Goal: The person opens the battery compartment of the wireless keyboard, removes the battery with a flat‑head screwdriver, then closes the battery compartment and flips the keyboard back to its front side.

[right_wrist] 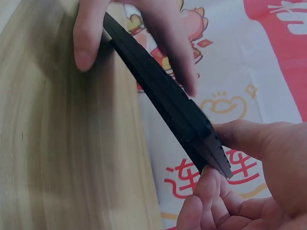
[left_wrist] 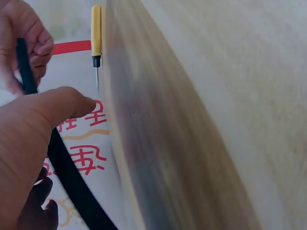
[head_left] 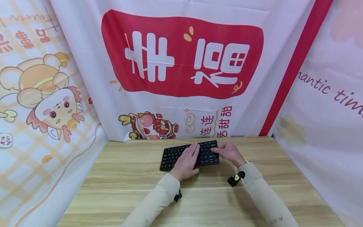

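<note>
A black keyboard (head_left: pixel 170 156) is tilted over the wooden table, near its back edge. At its right end my right hand (head_left: pixel 228 152) pinches the corner, thumb on the keys and curled fingers underneath. My left hand (head_left: pixel 185 164) lies across the middle of the keys with straight fingers, its thumb out by the near long edge. In the right wrist view the keyboard (right_wrist: pixel 158 91) appears edge-on, passing between the left thumb and fingers. The left wrist view also has its dark edge (left_wrist: pixel 72 177) beside my left thumb.
A small screwdriver (left_wrist: pixel 96 33) with a yellow handle lies on the wooden table (head_left: pixel 136 176), mostly hidden behind my right wrist in the head view. A printed white-and-red cloth (head_left: pixel 181 56) hangs right behind the table, with more cloth at both sides.
</note>
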Demonstrator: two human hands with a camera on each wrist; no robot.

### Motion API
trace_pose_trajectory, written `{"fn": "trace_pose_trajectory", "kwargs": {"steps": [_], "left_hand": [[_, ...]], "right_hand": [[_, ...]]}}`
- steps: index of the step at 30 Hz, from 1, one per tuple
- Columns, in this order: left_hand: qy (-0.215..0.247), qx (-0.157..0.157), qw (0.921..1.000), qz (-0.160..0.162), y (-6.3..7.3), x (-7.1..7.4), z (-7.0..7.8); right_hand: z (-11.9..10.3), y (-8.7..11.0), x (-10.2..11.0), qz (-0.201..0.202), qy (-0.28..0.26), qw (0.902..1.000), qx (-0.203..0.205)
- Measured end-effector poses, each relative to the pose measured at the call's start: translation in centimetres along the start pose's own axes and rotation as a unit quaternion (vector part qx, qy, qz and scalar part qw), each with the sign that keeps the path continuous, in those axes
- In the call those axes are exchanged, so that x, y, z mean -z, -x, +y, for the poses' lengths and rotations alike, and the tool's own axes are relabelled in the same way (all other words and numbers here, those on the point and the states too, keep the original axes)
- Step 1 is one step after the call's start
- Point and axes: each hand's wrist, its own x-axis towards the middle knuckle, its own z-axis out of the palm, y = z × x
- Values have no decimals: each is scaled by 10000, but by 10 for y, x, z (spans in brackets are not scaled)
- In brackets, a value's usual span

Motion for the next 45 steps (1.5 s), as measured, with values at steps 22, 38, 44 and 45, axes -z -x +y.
{"fn": "trace_pose_trajectory", "kwargs": {"steps": [22,38,44,45], "left_hand": [[882,-52,9824,1646,-1,6,-13],[3679,1198,8614,3289,-6,49,-73],[4612,2154,7808,3623,-2,57,-85],[4773,2307,7651,3655,-1,58,-85]], "right_hand": [[-51,16,18,-198,-919,9933,666],[-18,2,9,-755,-1027,9862,1059],[-6,-4,-16,-800,-1263,9841,954],[-5,-5,-21,-846,-1318,9831,945]]}}
